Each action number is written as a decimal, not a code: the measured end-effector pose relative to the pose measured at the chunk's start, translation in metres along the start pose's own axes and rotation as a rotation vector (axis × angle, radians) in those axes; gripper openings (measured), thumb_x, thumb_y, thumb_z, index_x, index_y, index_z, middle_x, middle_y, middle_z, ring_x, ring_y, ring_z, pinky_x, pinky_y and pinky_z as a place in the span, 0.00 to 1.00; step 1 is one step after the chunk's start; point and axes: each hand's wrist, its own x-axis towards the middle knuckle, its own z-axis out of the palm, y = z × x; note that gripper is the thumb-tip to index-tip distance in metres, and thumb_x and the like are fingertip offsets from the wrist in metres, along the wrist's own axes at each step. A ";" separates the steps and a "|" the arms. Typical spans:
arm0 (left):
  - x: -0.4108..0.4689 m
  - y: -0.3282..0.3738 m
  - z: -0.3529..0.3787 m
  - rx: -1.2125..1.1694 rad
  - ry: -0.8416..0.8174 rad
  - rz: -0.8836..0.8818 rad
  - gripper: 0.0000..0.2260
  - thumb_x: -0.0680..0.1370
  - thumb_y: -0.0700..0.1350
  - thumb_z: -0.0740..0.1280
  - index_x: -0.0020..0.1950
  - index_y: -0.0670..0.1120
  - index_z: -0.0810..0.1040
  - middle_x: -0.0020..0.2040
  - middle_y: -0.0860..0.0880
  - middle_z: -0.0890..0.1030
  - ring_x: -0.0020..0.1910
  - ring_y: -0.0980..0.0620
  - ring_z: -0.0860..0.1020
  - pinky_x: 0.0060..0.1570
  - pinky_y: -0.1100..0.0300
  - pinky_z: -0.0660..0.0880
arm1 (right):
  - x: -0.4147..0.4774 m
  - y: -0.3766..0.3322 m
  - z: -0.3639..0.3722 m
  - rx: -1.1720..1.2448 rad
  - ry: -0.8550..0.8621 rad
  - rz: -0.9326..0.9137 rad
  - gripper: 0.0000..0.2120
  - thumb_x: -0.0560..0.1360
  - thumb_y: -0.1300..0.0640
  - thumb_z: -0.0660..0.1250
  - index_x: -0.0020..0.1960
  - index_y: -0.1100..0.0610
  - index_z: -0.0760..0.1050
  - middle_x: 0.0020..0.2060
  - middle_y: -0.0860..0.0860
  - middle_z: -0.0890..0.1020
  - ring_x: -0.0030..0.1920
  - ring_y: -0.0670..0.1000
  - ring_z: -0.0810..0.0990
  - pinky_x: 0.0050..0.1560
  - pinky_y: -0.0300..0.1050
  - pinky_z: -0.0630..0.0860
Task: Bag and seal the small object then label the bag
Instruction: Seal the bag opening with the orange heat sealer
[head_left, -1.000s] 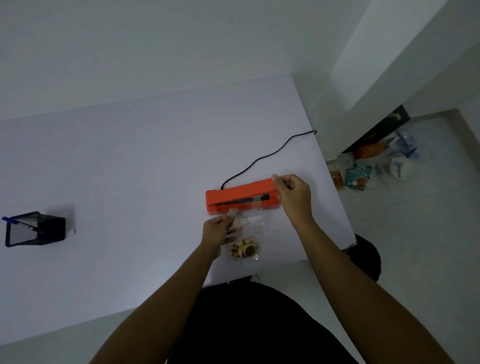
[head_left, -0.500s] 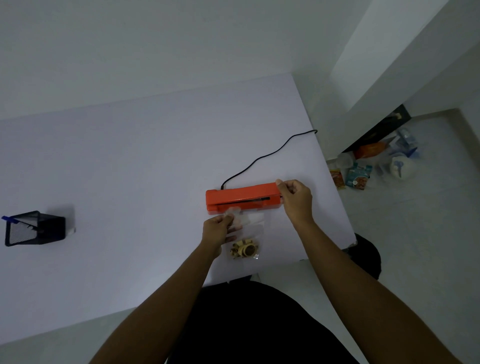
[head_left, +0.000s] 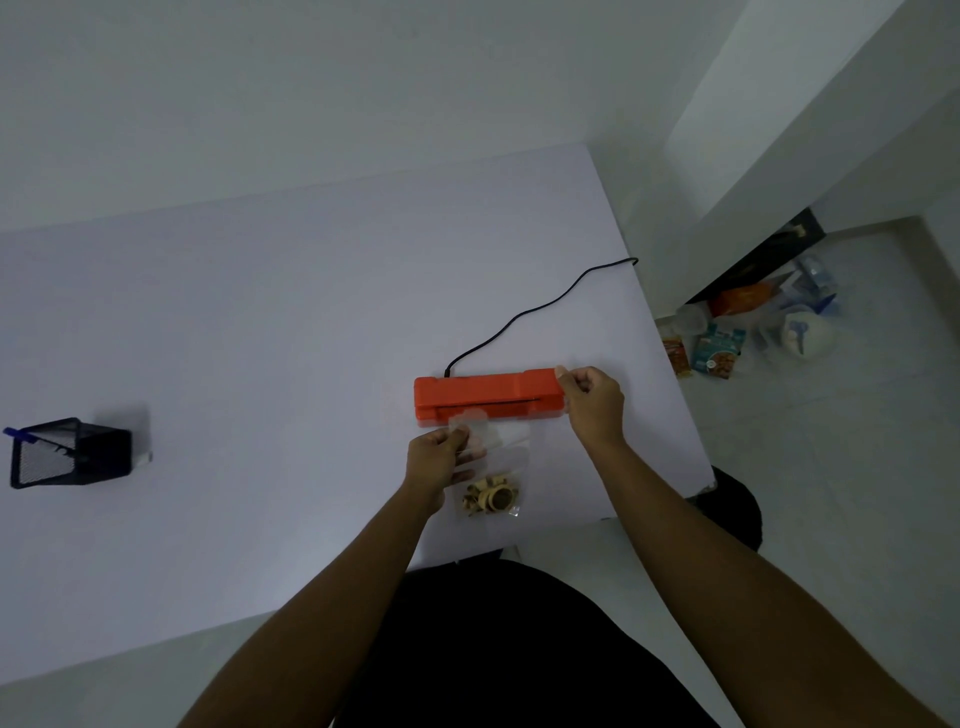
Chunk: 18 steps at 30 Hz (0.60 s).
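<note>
An orange heat sealer (head_left: 485, 395) lies on the white table (head_left: 260, 338), its lid nearly down. A clear plastic bag (head_left: 506, 457) lies in front of it, its open end at the sealer's slot. Inside the bag's near end sits a small tan ring-shaped object (head_left: 493, 499). My left hand (head_left: 436, 460) pinches the bag's upper left corner. My right hand (head_left: 592, 402) grips the right end of the sealer's lid, thumb on top.
A black power cord (head_left: 540, 306) runs from the sealer off the table's right edge. A black mesh pen holder (head_left: 67, 457) with a blue pen stands at the far left. Packets and bags (head_left: 753, 332) lie on the floor to the right.
The sealer's lid has come down under my right hand, from raised to almost closed on the bag's open end. My left hand has stayed on the bag.
</note>
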 end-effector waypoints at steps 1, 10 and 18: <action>0.000 0.000 0.000 0.000 0.000 -0.002 0.09 0.80 0.45 0.66 0.53 0.40 0.80 0.48 0.42 0.85 0.46 0.46 0.85 0.46 0.48 0.81 | 0.000 0.001 0.001 -0.006 -0.001 0.002 0.14 0.78 0.49 0.69 0.41 0.59 0.77 0.36 0.54 0.81 0.37 0.52 0.79 0.39 0.41 0.74; 0.001 -0.001 -0.001 -0.004 -0.001 -0.007 0.09 0.80 0.44 0.66 0.53 0.39 0.79 0.45 0.43 0.84 0.43 0.47 0.85 0.48 0.47 0.81 | 0.001 0.006 0.002 -0.044 -0.001 0.001 0.17 0.77 0.49 0.69 0.36 0.60 0.74 0.31 0.52 0.77 0.31 0.47 0.73 0.32 0.36 0.68; -0.001 0.001 0.000 0.003 0.009 -0.009 0.08 0.80 0.44 0.66 0.52 0.39 0.80 0.41 0.46 0.84 0.37 0.51 0.85 0.42 0.51 0.82 | 0.002 0.006 0.003 -0.085 0.019 -0.049 0.20 0.78 0.50 0.69 0.30 0.52 0.67 0.26 0.46 0.72 0.28 0.43 0.69 0.30 0.37 0.65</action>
